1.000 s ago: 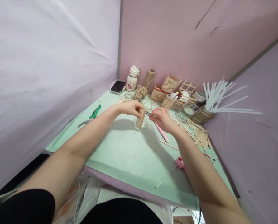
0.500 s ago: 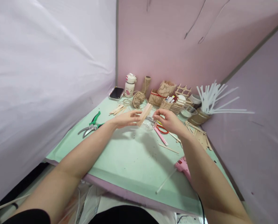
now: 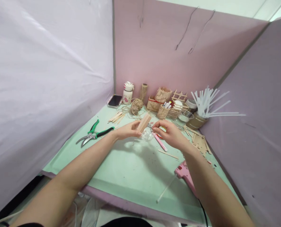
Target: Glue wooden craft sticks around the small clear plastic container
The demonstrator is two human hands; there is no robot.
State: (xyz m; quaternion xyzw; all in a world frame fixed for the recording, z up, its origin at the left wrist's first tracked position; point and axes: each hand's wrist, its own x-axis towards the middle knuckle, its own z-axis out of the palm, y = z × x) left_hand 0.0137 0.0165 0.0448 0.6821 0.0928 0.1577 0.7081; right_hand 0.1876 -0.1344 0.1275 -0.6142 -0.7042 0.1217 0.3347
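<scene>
My left hand (image 3: pixel 127 130) grips a small clear glass jar (image 3: pixel 147 135) that has flat wooden craft sticks (image 3: pixel 144 122) stuck along its side; the jar is lifted off the green mat and tilted. My right hand (image 3: pixel 170 133) is closed at the jar's right side, fingertips pinched near its rim. Whether the fingers hold anything small there is hidden. A pink-handled tool (image 3: pixel 160 142) lies on the mat just beneath the right hand.
Green-handled pliers (image 3: pixel 94 132) lie at left on the green mat (image 3: pixel 131 164). A pink glue gun (image 3: pixel 185 175) with a glue stick rests near the front right. Loose craft sticks (image 3: pixel 198 138), twine (image 3: pixel 135 105), a phone (image 3: pixel 114 100), a flask, baskets and a jar of white sticks (image 3: pixel 202 108) crowd the back.
The jar with its sticks has been lifted from the mat and tilted over to the right. Both hands stayed on it, and the view has risen.
</scene>
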